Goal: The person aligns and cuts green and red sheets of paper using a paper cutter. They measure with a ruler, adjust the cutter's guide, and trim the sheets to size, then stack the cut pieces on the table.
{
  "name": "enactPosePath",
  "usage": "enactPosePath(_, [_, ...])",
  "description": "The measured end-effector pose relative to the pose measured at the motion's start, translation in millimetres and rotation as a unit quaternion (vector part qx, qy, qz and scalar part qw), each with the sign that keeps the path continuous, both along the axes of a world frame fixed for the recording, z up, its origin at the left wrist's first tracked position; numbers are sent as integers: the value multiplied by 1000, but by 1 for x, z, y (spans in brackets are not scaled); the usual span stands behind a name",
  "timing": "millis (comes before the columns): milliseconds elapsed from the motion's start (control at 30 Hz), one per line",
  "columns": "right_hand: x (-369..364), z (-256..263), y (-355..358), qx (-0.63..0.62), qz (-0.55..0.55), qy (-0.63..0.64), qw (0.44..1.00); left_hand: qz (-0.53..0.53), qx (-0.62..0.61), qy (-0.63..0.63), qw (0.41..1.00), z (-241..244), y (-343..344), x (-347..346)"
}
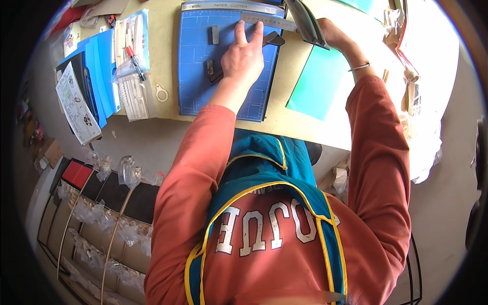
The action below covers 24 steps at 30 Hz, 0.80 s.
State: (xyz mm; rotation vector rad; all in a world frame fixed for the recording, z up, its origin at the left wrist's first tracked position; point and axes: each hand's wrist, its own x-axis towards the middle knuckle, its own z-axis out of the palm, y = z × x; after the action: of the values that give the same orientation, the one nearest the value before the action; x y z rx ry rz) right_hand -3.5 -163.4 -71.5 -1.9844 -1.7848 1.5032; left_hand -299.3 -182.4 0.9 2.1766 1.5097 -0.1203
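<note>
A blue paper cutter (198, 87) with a printed grid lies on the table in front of me. My left hand (244, 57) rests on it, two fingers pressed on a metal ruler (267, 20) near the cutter's top bar. Under this hand, a dark strip (273, 39) pokes out on the right and lower left. Two small dark grey blocks (215, 35) lie on the grid left of the hand. My right hand (331, 33) is at the ruler's right end, beside the raised dark cutter arm (309, 26); its fingers are mostly hidden behind that arm.
Green sheets (316, 84) lie right of the cutter. Left are blue folders (100, 76), a red-capped marker (135, 63), a stencil plate (133, 97), a flat ring-shaped piece (161, 93) and printed sheets (78, 103). A rack (126, 198) with bagged pieces stands below left.
</note>
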Motion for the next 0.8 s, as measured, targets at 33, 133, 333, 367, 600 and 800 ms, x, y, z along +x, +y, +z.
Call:
enactPosePath(33, [1,-1,-1,5,-3,17,1000,-1,1,2,1000,0,0,0])
enactPosePath(133, [7,-8,-3,97,28,76,992,0,-3,7,1000,-1,0,0])
enactPosePath(333, [13,-21,-3,57,30,16,998,4,-23,13,1000,2,1,2])
enactPosePath(367, [12,-21,-3,48,16,17,999,3,-19,12,1000,3,1,3])
enactPosePath(600, [6,-13,-4,20,-3,22,1000,2,-15,13,1000,4,1,4])
enactPosePath(800, [5,-11,-3,3,-14,19,1000,-2,-27,27,999,7,2,5])
